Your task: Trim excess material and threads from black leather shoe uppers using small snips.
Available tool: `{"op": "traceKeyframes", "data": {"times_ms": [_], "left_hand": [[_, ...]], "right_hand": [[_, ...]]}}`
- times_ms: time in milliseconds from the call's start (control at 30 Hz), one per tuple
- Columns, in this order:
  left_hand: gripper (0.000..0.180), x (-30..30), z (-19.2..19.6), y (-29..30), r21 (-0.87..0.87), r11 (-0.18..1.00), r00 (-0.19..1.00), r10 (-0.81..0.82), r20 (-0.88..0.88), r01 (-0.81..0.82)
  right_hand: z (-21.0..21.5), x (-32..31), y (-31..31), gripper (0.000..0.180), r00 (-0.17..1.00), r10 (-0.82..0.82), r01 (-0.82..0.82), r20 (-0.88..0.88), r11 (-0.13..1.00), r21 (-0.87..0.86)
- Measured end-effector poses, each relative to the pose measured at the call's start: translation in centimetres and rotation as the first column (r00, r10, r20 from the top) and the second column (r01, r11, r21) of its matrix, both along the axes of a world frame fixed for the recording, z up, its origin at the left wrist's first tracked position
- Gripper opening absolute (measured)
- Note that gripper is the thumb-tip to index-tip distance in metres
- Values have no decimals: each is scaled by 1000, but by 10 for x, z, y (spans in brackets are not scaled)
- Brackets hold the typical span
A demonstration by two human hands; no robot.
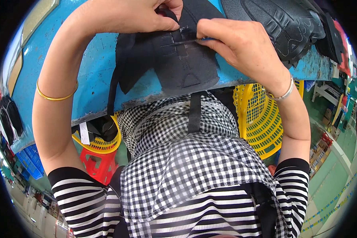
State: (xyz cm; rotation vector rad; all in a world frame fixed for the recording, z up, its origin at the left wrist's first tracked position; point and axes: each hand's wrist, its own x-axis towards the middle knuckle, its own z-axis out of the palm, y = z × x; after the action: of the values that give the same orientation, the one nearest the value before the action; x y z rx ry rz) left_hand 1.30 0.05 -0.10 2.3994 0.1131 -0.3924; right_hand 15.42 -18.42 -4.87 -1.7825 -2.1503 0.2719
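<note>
A black fabric panel (190, 77) with pale marked lines and a stitched triangle lies on the blue worktable (95, 63), reaching its near edge. My left hand (135, 16) is at the panel's far left part, with thumb and fingers closed on a black strap (168, 13). My right hand (240, 43) is closed round a thin dark stick-like tool (192, 41) with a bit of blue at the fingers. Its thin end points left across a narrow black strip on the panel. My fingers partly hide the tool, so its exact kind cannot be made out.
Black moulded pieces (281, 27) are piled at the table's far right. Below the table edge are a yellow basket (261, 123) on the right, and another yellow basket (115, 144) on a red stool (97, 162) at left. A blue crate (29, 162) stands further left.
</note>
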Motion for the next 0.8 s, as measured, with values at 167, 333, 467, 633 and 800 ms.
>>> {"op": "traceKeyframes", "data": {"times_ms": [167,333,467,633,800], "left_hand": [[16,9,4,0,-57,992,956,96,-277,-117],[13,2,-2,10,-109,992,976,45,-211,-70],[11,-10,-10,12,-217,976,998,16,-61,-29],[10,-7,-20,17,-233,972,999,21,-39,-30],[12,-9,-28,12,-197,976,996,82,-44,-89]], "right_hand": [[-1,0,6,18,998,-57,56,29,998,30],[30,-11,15,32,979,-201,190,-40,961,-200],[25,-1,18,32,978,-183,152,-95,951,-268],[36,-4,20,32,984,-172,149,-49,941,-303],[16,-2,28,31,985,-165,147,-45,949,-278]]}}
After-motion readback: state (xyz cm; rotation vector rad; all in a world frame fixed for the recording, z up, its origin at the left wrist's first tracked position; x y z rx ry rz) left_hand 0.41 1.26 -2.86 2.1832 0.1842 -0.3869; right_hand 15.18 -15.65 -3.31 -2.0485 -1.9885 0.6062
